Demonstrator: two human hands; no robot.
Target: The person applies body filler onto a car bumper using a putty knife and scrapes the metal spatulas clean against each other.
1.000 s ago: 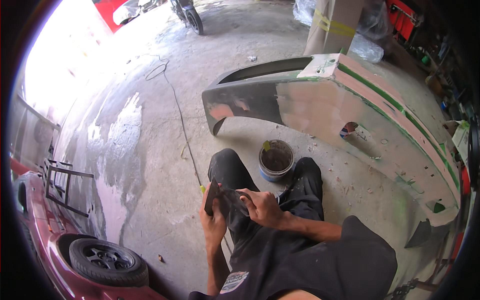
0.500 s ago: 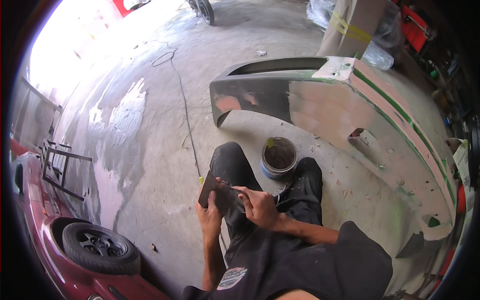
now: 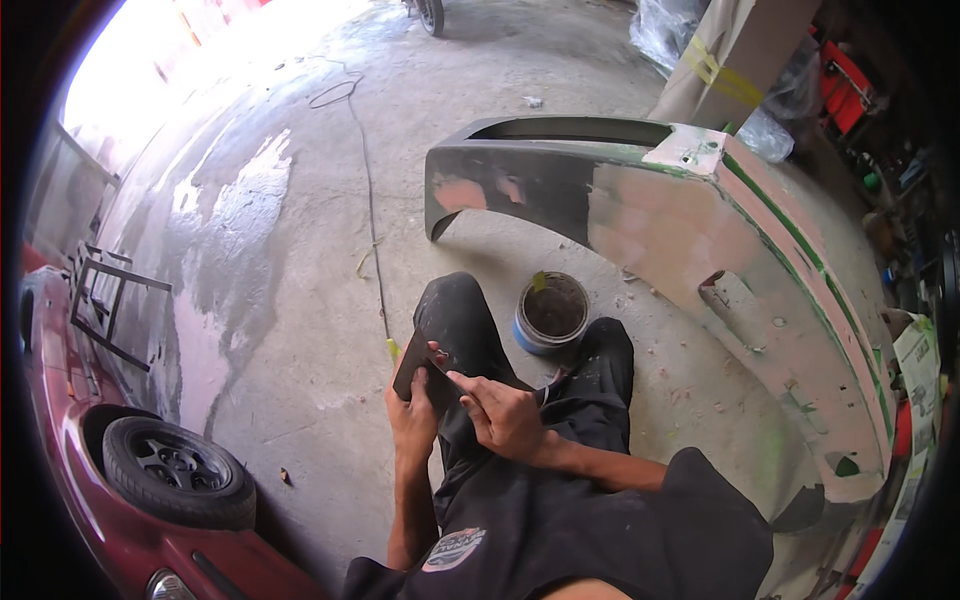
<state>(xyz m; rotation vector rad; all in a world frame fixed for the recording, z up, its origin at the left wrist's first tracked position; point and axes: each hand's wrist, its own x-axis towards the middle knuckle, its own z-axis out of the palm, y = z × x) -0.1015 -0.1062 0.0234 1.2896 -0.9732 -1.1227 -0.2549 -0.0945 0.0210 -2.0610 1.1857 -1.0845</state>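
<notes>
Above my thigh, my left hand (image 3: pixel 411 418) is closed on a dark brown, flat sheet that looks like sandpaper (image 3: pixel 408 368), its thumb lying along the near face. Fingertips show past the sheet's right edge. My right hand (image 3: pixel 507 415) is closed too, thumb and forefinger pinched together at that edge, where the dark sheet blends into my trousers. Between my knees a round bucket (image 3: pixel 551 314) with a blue side stands on the floor, a yellow-green scrap on its rim. Ahead and to the right lies a car bumper (image 3: pixel 650 205), black with patches of pinkish filler and green.
At the lower left is a maroon car (image 3: pixel 190 550) with a wheel (image 3: pixel 175 470) lying on it. Behind it stands a dark metal frame (image 3: pixel 120 310). A thin cable (image 3: pixel 370 210) crosses the concrete floor. A wrapped post (image 3: pixel 730 65) rises beyond the bumper.
My view has shifted slightly, so the surroundings sit a little differently. My right hand is a little closer to the sheet; both hands keep their closed grip.
</notes>
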